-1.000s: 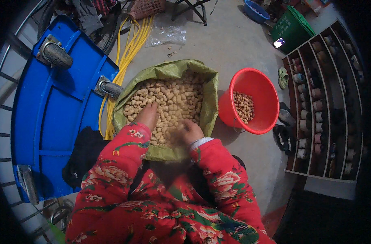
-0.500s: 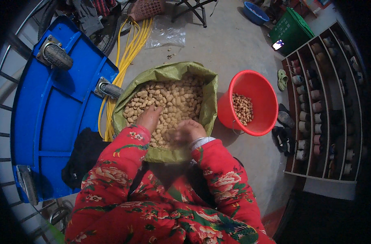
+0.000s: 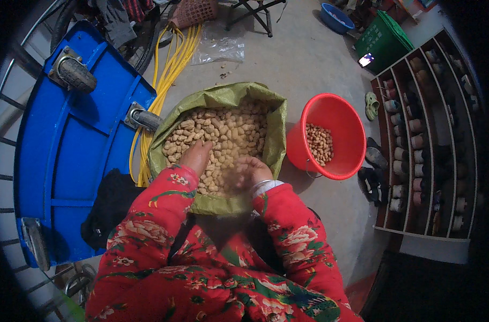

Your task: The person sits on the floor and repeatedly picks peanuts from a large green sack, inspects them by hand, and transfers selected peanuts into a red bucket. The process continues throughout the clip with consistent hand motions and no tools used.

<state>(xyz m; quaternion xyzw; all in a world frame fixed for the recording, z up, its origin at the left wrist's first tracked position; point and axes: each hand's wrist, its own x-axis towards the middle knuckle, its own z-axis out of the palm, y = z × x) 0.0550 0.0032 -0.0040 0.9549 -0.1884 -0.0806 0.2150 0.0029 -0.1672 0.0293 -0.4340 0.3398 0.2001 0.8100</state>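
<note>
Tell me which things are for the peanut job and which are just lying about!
Peanut job:
left hand, at the peanuts
right hand
green sack
red bucket with brown nuts, probably

Lying about, it seems:
blue wheeled platform
yellow hose or cable
clear plastic
green bin
green shoes

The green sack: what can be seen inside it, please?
Inside the green sack are unshelled peanuts. The left hand and right hand cover some; the lower layers and the sack's bottom are hidden.

The blurred right grip (image 3: 254, 170) apparently hovers over peanuts (image 3: 239, 131).
</note>
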